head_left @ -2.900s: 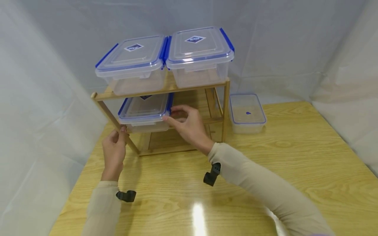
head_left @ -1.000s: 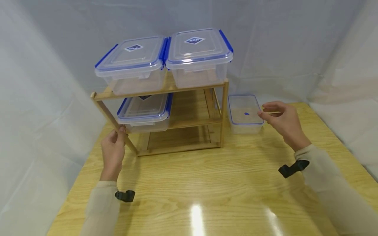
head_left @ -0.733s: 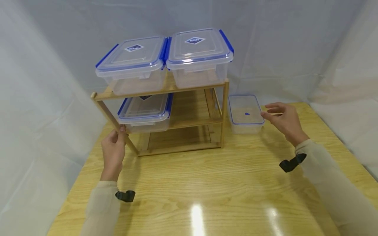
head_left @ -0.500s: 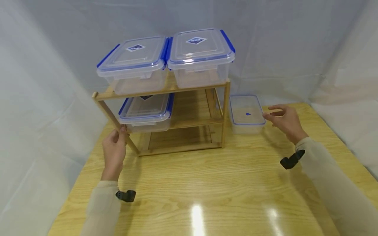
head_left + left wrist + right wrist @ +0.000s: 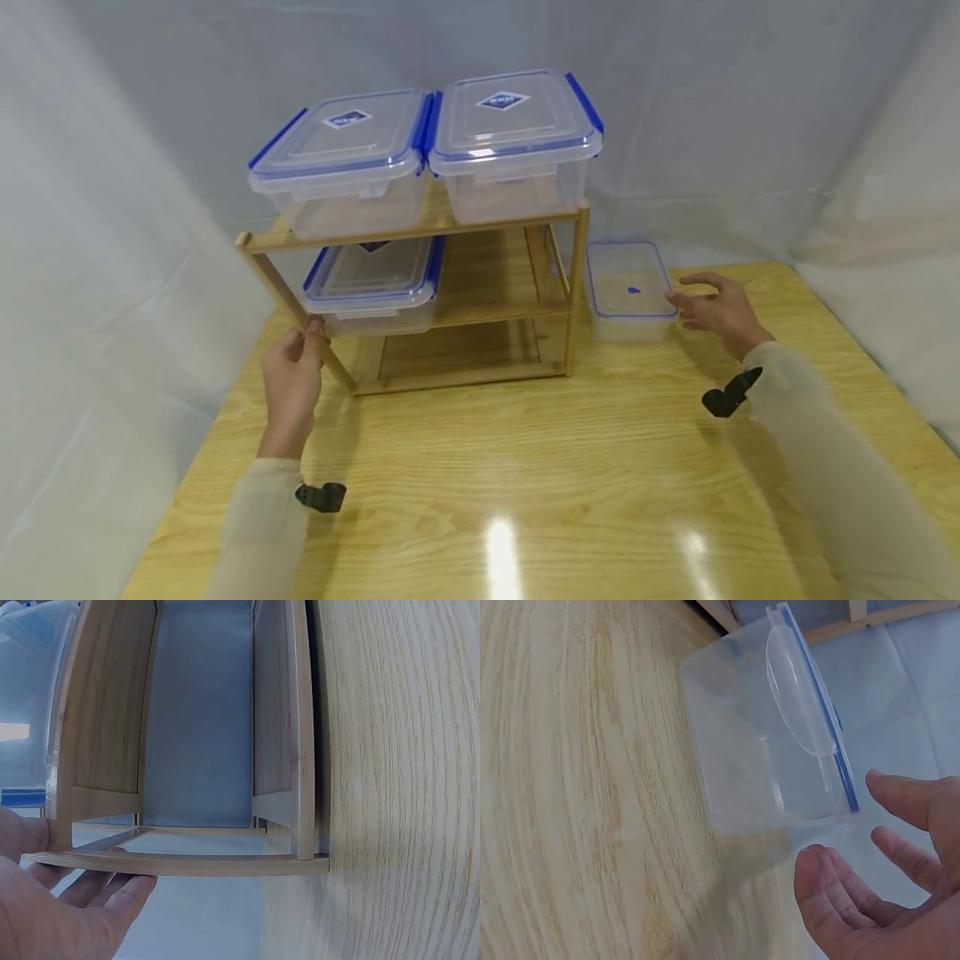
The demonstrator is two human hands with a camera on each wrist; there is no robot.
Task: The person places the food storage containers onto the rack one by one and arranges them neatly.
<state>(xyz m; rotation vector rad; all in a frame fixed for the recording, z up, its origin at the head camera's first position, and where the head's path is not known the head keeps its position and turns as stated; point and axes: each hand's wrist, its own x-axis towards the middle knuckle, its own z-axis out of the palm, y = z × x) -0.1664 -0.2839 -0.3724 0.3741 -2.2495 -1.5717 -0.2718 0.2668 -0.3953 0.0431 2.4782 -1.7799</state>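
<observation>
Two hands work apart: the left hand (image 5: pixel 291 385) pinches the wooden rack's (image 5: pixel 573 275) near-left post, likely steadying it, while the right hand (image 5: pixel 718 312), fingers loosely spread, reaches the small lidded container (image 5: pixel 628 292) standing right of it.

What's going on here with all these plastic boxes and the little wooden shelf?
A person sits at a wooden table with a bamboo rack. Two lidded boxes stand on its top shelf, and a third box sits on the middle shelf. The left hand grips the rack's front left leg. The right hand, fingers spread, reaches for a small clear box standing on the table right of the rack; it does not grip it yet.
</observation>
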